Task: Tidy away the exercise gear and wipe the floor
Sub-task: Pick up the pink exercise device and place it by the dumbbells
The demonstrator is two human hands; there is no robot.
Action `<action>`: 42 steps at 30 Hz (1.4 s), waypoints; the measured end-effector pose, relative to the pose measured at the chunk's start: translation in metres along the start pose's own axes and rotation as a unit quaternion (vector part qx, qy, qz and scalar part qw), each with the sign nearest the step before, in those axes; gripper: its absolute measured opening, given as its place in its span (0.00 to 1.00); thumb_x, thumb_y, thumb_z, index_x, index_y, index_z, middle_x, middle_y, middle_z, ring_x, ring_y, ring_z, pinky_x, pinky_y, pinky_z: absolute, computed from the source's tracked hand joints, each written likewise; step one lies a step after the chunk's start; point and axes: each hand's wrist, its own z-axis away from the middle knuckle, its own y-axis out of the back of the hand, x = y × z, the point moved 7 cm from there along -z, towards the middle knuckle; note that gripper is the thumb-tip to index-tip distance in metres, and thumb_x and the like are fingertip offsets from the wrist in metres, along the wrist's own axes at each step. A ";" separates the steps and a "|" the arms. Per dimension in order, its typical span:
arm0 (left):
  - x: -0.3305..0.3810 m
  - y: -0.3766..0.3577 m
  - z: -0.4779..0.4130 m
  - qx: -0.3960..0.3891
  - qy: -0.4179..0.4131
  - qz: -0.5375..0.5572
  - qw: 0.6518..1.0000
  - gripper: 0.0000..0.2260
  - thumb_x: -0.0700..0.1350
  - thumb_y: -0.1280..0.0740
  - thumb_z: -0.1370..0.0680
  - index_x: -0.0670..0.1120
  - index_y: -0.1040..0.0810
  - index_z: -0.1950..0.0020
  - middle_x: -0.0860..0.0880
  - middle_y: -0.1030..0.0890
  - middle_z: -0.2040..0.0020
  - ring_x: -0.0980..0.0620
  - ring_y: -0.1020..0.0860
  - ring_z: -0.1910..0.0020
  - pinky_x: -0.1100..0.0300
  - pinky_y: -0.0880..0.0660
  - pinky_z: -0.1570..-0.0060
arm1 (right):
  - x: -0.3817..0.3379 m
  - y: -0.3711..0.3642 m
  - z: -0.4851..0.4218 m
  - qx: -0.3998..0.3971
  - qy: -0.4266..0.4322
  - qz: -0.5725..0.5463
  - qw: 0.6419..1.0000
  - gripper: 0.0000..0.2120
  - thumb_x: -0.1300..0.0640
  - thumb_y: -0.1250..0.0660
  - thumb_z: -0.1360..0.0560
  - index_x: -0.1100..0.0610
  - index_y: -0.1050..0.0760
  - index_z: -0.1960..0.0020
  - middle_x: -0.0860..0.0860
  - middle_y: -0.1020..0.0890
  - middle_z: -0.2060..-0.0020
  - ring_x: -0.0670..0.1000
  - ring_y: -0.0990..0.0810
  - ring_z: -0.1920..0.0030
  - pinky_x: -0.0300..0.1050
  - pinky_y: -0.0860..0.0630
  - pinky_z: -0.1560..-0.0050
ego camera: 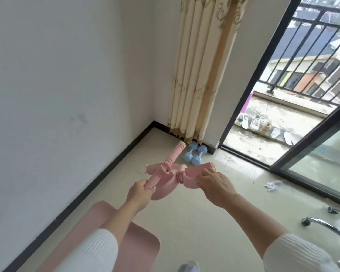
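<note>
I hold a pink pedal puller [165, 173] up in the air above the floor, in the middle of the head view. My left hand [139, 191] grips the near end of its pink foam bar, which points up and away toward the corner. My right hand [214, 183] grips the pink pedal piece on the right side. Two light blue dumbbells [194, 154] lie side by side on the floor in the corner below the curtain. A pink exercise mat [137, 246] lies on the floor under my left forearm.
A white wall with a black skirting runs along the left. A beige curtain [200, 75] hangs in the corner. An open sliding door [294, 150] leads to a balcony with shoes. Crumpled paper [273, 185] lies on the tiles. A chair's chrome wheeled base [326, 222] stands at the right.
</note>
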 end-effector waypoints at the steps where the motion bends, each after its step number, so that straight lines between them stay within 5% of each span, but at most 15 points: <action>1: 0.010 -0.007 -0.020 -0.004 0.002 0.005 1.000 0.06 0.46 0.35 0.23 0.45 0.21 0.49 0.47 0.19 0.57 0.51 0.24 0.62 0.61 0.32 0.66 | 0.018 -0.002 -0.013 -0.001 -0.008 -0.002 1.000 0.11 0.54 0.42 0.20 0.49 0.25 0.40 0.48 0.25 0.50 0.52 0.28 0.45 0.40 0.35 0.53; 15: 0.139 -0.115 -0.268 -0.032 0.068 0.018 0.997 0.05 0.45 0.35 0.23 0.45 0.25 0.57 0.51 0.29 0.68 0.50 0.31 0.68 0.59 0.38 0.71 | 0.254 -0.026 -0.240 -0.082 -0.030 -0.011 0.996 0.14 0.56 0.41 0.20 0.46 0.26 0.37 0.47 0.26 0.48 0.51 0.29 0.42 0.40 0.39 0.57; 22: 0.144 -0.112 -0.379 -0.032 0.115 -0.027 0.993 0.11 0.46 0.34 0.24 0.42 0.21 0.44 0.45 0.20 0.58 0.46 0.25 0.61 0.60 0.33 0.66 | 0.288 -0.074 -0.334 -0.133 -0.045 -0.053 0.989 0.11 0.55 0.42 0.20 0.50 0.25 0.41 0.48 0.25 0.47 0.53 0.29 0.41 0.42 0.36 0.56; 29: 0.102 -0.121 -0.549 -0.077 0.111 -0.098 0.986 0.17 0.46 0.34 0.23 0.47 0.25 0.34 0.45 0.18 0.49 0.45 0.22 0.55 0.60 0.29 0.58 | 0.307 -0.177 -0.457 -0.158 -0.102 -0.110 0.976 0.14 0.51 0.44 0.19 0.48 0.26 0.37 0.49 0.25 0.46 0.52 0.29 0.41 0.42 0.34 0.56; 34: 0.043 -0.140 -0.661 -0.081 0.072 -0.152 0.982 0.02 0.47 0.35 0.24 0.50 0.24 0.55 0.50 0.22 0.62 0.45 0.26 0.62 0.59 0.33 0.65 | 0.327 -0.287 -0.533 -0.152 -0.133 -0.137 0.970 0.14 0.50 0.45 0.19 0.47 0.27 0.36 0.48 0.27 0.48 0.51 0.30 0.40 0.44 0.30 0.53; 36: 0.015 -0.153 -0.703 -0.069 0.056 -0.156 0.984 0.06 0.46 0.34 0.24 0.48 0.26 0.60 0.49 0.23 0.66 0.44 0.28 0.64 0.57 0.34 0.66 | 0.333 -0.333 -0.557 -0.135 -0.144 -0.142 0.970 0.14 0.49 0.45 0.19 0.48 0.26 0.38 0.47 0.27 0.49 0.51 0.31 0.40 0.45 0.29 0.51; 42: -0.056 -0.205 -0.806 -0.049 -0.031 -0.182 0.982 0.03 0.45 0.33 0.25 0.47 0.23 0.54 0.48 0.22 0.64 0.42 0.26 0.63 0.53 0.31 0.65 | 0.348 -0.457 -0.611 -0.042 -0.164 -0.164 0.972 0.10 0.52 0.41 0.21 0.54 0.24 0.45 0.49 0.25 0.49 0.53 0.29 0.41 0.49 0.25 0.58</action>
